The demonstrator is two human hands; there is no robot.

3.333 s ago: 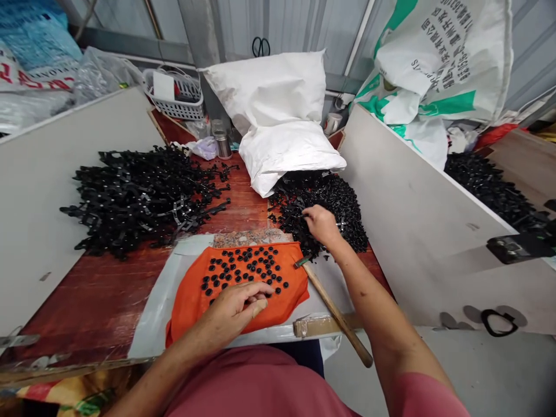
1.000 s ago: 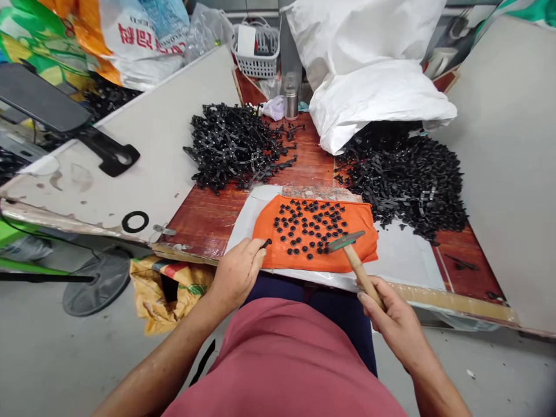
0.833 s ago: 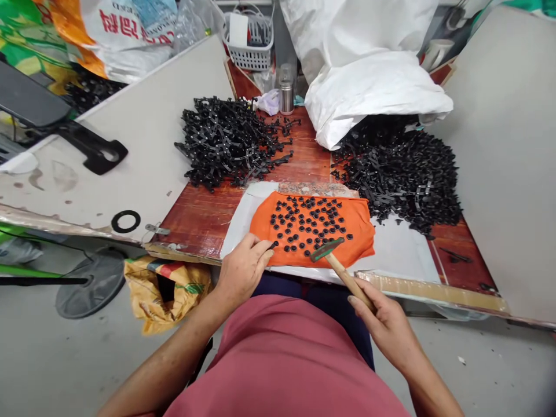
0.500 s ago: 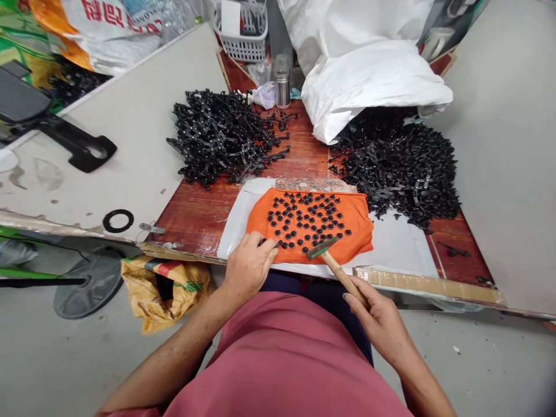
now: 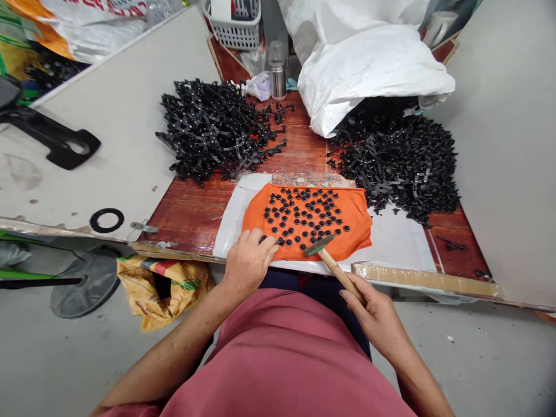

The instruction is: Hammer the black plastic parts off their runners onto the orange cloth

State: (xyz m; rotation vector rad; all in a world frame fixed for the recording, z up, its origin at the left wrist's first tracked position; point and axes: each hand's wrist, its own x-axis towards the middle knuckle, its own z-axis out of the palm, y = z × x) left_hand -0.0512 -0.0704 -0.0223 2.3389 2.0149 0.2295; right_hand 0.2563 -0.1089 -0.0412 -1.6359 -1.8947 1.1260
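In the head view, my right hand (image 5: 376, 313) grips the wooden handle of a small hammer (image 5: 335, 269). The hammer's green-edged head rests over the lower edge of an orange cloth (image 5: 354, 246). Many small round black plastic parts (image 5: 297, 222) stand scattered across that cloth. At the cloth's lower left corner is my left hand (image 5: 248, 260), its fingers closed, with a small black part (image 5: 262, 238) showing between thumb and fingertips. Most of that part is hidden by the fingers.
Behind the cloth, a tangled pile of black plastic pieces (image 5: 208, 130) lies left and another black pile (image 5: 403, 159) right, under a white sack (image 5: 373, 69). A steel flask (image 5: 278, 80) and a basket (image 5: 237, 33) stand at the back. A black ring (image 5: 106, 220) lies on the left panel.
The whole view has shifted a little, so the table's things appear slightly further left and up. Both hands keep nearly the same pose, the hammer still in my right hand.
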